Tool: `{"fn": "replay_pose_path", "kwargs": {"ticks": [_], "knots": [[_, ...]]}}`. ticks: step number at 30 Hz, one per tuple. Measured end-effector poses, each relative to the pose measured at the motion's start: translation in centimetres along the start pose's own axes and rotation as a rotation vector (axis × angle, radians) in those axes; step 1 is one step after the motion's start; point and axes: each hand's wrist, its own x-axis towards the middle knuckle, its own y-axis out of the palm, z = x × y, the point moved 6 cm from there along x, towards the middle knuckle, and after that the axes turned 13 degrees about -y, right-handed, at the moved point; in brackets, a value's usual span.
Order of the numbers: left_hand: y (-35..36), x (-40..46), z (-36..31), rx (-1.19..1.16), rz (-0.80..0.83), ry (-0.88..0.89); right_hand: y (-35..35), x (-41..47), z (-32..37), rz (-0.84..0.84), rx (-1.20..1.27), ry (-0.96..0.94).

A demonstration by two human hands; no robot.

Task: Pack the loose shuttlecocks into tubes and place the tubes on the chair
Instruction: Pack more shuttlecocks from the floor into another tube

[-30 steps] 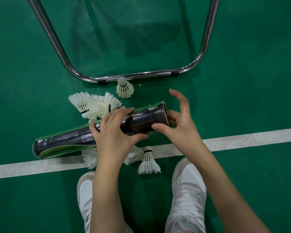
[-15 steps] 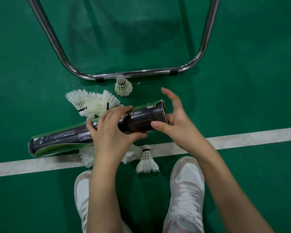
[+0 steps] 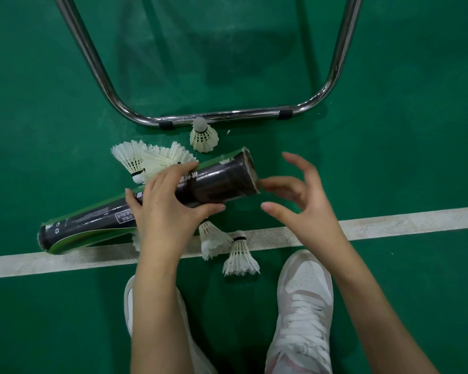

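Left hand (image 3: 165, 209) grips long black-and-green cardboard shuttlecock tube (image 3: 152, 202) mid-length, tube slanting 8-to-2 o'clock above green floor (image 3: 389, 130). Right hand (image 3: 305, 201) loose, fingers spread, at tube's mouth. White feather shuttlecocks (image 3: 239, 255) scattered beneath; chrome chair frame (image 3: 227, 116) at 12.

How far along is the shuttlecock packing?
Early. Done: nothing visibly; no tube is on the chair, of which only the metal frame shows. In hand: left hand grips the tube; right hand is open by its end. Left: loose shuttlecocks lie on the floor.
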Motion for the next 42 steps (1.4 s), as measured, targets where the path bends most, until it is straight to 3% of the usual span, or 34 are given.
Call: {"fn": "replay_pose_path", "kwargs": {"ticks": [2,7,14,31,42], "knots": [[-0.2,0.1,0.5,0.015,-0.009,-0.004,-0.2,-1.2,-1.5,0.013,-0.044,0.070],[0.5,-0.3,0.7,0.017,-0.005,0.015,2.4,-3.8,-6.3,0.295,-0.167,0.301],[0.6,-0.5,0.6,0.023,-0.009,0.021,5.4,-5.5,-8.2,0.480,-0.253,0.284],[0.8,-0.2,0.7,0.018,0.002,0.023,-1.0,2.1,-7.2,0.043,-0.350,-0.014],[1.1,0.0,0.9,0.053,-0.008,0.017,-4.7,4.1,-7.1,-0.182,-0.300,0.043]]}}
